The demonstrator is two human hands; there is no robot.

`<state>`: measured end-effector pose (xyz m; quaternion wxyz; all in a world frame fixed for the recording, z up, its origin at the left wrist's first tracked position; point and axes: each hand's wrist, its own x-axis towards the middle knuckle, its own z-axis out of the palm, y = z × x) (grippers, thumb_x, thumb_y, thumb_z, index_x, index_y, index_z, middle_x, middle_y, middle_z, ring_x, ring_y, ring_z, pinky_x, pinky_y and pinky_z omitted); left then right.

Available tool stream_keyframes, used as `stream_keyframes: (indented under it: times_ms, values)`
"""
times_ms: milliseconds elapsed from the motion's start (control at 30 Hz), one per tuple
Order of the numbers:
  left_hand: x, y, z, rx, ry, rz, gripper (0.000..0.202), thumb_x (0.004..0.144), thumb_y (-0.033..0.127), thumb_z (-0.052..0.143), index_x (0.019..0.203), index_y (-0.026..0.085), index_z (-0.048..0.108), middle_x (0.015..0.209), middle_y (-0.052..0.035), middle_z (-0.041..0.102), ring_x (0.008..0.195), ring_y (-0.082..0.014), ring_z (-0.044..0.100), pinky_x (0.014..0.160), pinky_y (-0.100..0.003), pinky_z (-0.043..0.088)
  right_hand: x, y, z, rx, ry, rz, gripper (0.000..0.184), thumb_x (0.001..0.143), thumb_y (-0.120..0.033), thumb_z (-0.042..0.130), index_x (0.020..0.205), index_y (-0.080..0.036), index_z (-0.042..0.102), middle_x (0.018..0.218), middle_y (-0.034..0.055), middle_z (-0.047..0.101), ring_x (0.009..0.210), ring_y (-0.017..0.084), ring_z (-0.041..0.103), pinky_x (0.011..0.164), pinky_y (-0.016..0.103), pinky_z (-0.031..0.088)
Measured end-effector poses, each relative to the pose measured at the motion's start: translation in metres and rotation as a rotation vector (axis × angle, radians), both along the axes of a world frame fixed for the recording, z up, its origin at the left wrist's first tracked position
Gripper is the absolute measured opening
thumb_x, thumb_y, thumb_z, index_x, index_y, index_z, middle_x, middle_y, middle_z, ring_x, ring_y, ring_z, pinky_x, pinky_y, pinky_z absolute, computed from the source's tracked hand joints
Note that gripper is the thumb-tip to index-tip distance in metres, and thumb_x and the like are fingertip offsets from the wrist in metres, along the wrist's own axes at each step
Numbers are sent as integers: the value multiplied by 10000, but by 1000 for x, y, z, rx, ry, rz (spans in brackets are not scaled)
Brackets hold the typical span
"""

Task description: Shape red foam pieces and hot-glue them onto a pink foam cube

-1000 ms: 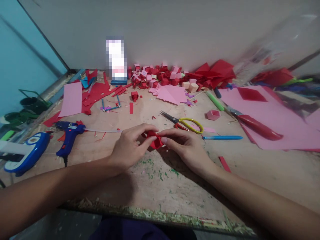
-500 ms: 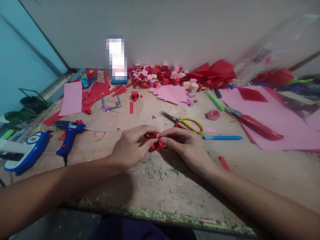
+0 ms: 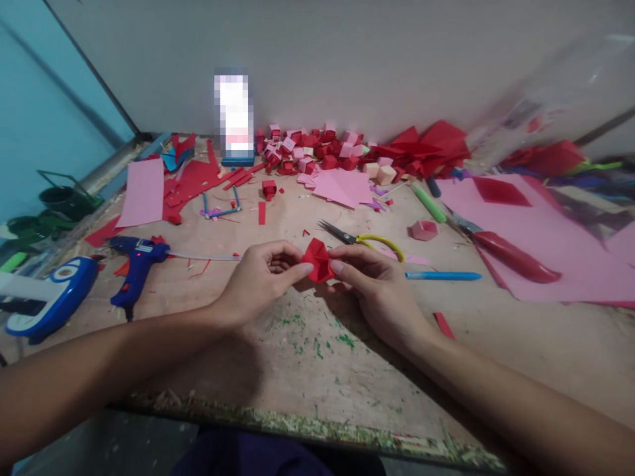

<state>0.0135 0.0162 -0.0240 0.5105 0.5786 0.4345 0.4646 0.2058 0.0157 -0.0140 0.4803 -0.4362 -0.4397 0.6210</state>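
Between my two hands is a small folded red paper piece, its creased panels partly opened toward me. My left hand pinches its left edge between thumb and fingers. On its right edge, my right hand grips with thumb and forefinger. Just beyond my right hand lie scissors with yellow handles, partly covered by the fingers. A blue pen rests to the right of that hand. The blue hot glue gun, with a glue stick in its back, lies left of my left hand.
Many red and pink paper cubes are heaped along the wall. A lit phone stands behind. Pink sheets and a red-handled knife lie right. A blue-and-white tape dispenser sits left; a pink paper box stands nearer the middle.
The red paper piece has been turned up and spread, so more of its folded panels show. My fingers have shifted from its top middle out to its two sides.
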Motion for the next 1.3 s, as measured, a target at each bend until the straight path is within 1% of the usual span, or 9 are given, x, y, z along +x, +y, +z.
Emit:
stream_keyframes:
  times_ms: [200,333,433,533,667,800,967,1133,1300]
  values:
    - [1,-1,4,3,2,43,82,856,229,747,830,152,730,755,-32,744,672,-156,716,653,-269,606,0,-2,4,48,-131,24,111,830,-285,826,929,-238,810,865,12,774,690,130,697,648,263,598]
    - [1,-3,3,24,33,59,98,870,238,740,821,152,735,746,-34,746,662,-151,715,648,-262,605,0,-3,3,130,-245,7,203,814,-336,842,995,-250,808,964,30,783,808,165,706,668,274,580]
    - [1,-3,0,57,67,49,96,874,246,745,833,159,742,770,-34,758,681,-156,724,662,-269,608,-1,-4,3,144,-263,23,208,787,-312,859,975,-247,798,912,22,779,782,168,701,658,283,572]
    - [0,-4,-1,79,82,44,98,885,253,738,845,163,741,787,-33,762,682,-158,730,662,-273,606,-2,-5,3,154,-288,-6,160,814,-315,832,945,-232,790,886,23,758,752,161,690,650,286,579]
    - [-1,-6,1,113,155,132,123,879,266,746,804,170,734,768,-29,763,674,-154,717,653,-269,585,-4,-8,4,186,-254,-55,182,814,-316,831,911,-215,715,953,32,726,788,167,698,649,287,598]
    - [-2,-6,0,139,216,157,125,874,255,746,776,180,726,765,-24,768,686,-152,709,651,-262,569,-8,-13,4,250,-263,7,290,761,-263,870,852,-223,597,978,17,698,845,180,706,699,301,602]
    - [-1,-6,-1,175,220,127,106,873,277,764,815,192,738,790,-14,763,712,-150,704,673,-262,569,-8,-12,4,321,-406,-4,84,863,-260,763,878,-208,699,935,37,705,801,174,681,699,315,580]
    - [0,-6,2,292,237,75,38,864,212,772,883,195,744,949,-40,767,871,-174,716,771,-280,587,-5,-7,4,315,-384,-50,42,829,-238,771,828,-215,735,855,24,735,775,173,678,712,311,571]
    - [0,-8,4,343,225,42,66,883,138,723,928,183,740,1043,-64,766,969,-182,722,826,-279,599,-5,-7,3,345,-411,-66,28,838,-226,767,815,-221,753,843,22,750,763,169,674,691,295,564]
